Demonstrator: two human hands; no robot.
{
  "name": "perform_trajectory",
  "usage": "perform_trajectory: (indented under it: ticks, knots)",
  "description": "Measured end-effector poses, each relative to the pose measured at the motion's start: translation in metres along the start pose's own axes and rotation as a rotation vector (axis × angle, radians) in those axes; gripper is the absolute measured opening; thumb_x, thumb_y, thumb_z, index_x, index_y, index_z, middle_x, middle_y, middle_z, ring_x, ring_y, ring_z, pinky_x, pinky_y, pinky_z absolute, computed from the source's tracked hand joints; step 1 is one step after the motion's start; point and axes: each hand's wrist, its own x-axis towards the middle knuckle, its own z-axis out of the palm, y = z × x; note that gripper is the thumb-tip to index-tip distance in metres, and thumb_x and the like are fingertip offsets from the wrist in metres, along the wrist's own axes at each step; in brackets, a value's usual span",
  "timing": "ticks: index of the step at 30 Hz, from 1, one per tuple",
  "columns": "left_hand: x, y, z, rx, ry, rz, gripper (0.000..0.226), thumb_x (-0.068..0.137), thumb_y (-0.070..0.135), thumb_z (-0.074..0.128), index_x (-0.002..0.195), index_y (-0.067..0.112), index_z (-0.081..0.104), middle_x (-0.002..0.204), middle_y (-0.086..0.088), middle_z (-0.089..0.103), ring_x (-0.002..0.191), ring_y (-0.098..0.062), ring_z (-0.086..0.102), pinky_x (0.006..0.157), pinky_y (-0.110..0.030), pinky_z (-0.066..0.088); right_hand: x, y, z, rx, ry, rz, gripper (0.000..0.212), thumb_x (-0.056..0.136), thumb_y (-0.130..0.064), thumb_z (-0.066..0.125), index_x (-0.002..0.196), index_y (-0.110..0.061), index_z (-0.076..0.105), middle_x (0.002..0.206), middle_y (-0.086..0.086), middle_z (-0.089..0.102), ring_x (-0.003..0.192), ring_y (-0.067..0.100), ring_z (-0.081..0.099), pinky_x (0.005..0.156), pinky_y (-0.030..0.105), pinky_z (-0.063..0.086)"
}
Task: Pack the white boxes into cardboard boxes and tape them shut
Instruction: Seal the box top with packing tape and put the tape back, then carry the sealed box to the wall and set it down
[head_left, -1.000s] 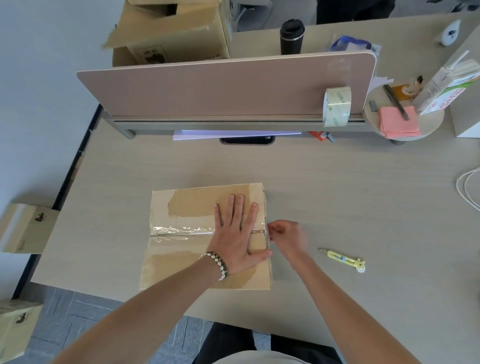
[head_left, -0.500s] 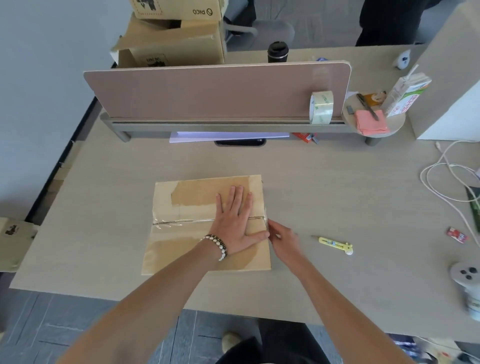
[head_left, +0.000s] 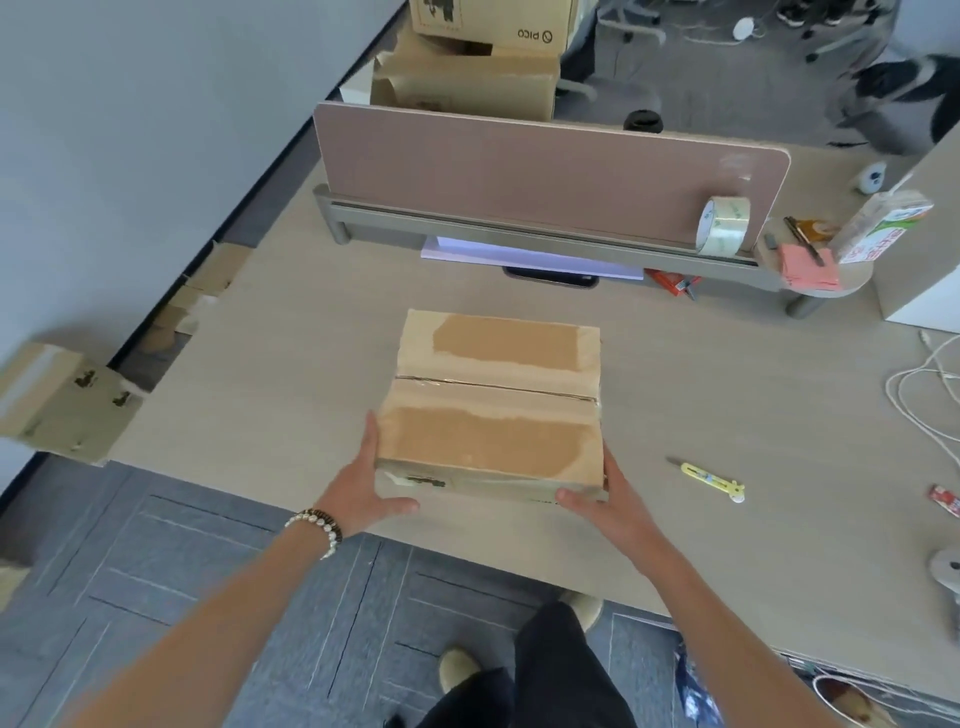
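Between left hand (head_left: 363, 493) and right hand (head_left: 608, 506): taped cardboard box (head_left: 493, 410).

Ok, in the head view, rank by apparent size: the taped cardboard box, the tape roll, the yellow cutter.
1. Taped cardboard box, by far the largest.
2. Tape roll.
3. Yellow cutter; it looks about as long as the roll but far slimmer.

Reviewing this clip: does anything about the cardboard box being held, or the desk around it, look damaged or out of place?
Yes. The cardboard box has large patches on both top flaps where the outer paper layer looks torn away, showing darker brown. The left hand and right hand hold its near corners. A yellow cutter lies loose on the desk.
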Motion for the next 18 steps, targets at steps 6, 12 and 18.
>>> perform_trajectory:
  ticks: [6, 12, 18]
  knots:
    - [0.015, -0.019, 0.006, -0.214, 0.106, -0.076, 0.128, 0.067, 0.042, 0.09, 0.159, 0.038, 0.0, 0.142, -0.002, 0.056, 0.133, -0.023, 0.051, 0.111, -0.041, 0.041, 0.001, 0.008, 0.017, -0.114, 0.186, 0.066, 0.091, 0.081, -0.036, 0.079, 0.151, -0.052, 0.022, 0.129, -0.019, 0.058, 0.124, 0.014, 0.054, 0.095, 0.031, 0.043]
    - [0.04, -0.021, -0.003, -0.295, 0.055, 0.086, 0.104, 0.06, 0.027, 0.092, 0.147, 0.041, 0.038, 0.118, 0.021, 0.069, 0.115, -0.005, 0.062, 0.106, -0.044, 0.048, 0.01, 0.008, 0.02, -0.081, 0.17, 0.079, 0.089, 0.075, -0.04, 0.083, 0.143, -0.06, 0.03, 0.125, -0.025, 0.062, 0.119, 0.009, 0.056, 0.097, 0.034, 0.046]
    - [0.057, -0.03, -0.009, -0.364, 0.006, 0.09, 0.096, 0.062, 0.019, 0.091, 0.14, 0.045, 0.041, 0.115, 0.028, 0.067, 0.112, 0.005, 0.061, 0.103, -0.036, 0.05, 0.032, -0.002, 0.03, -0.059, 0.166, 0.113, 0.091, 0.067, -0.039, 0.088, 0.137, -0.063, 0.035, 0.12, -0.029, 0.063, 0.118, 0.01, 0.057, 0.102, 0.04, 0.048]
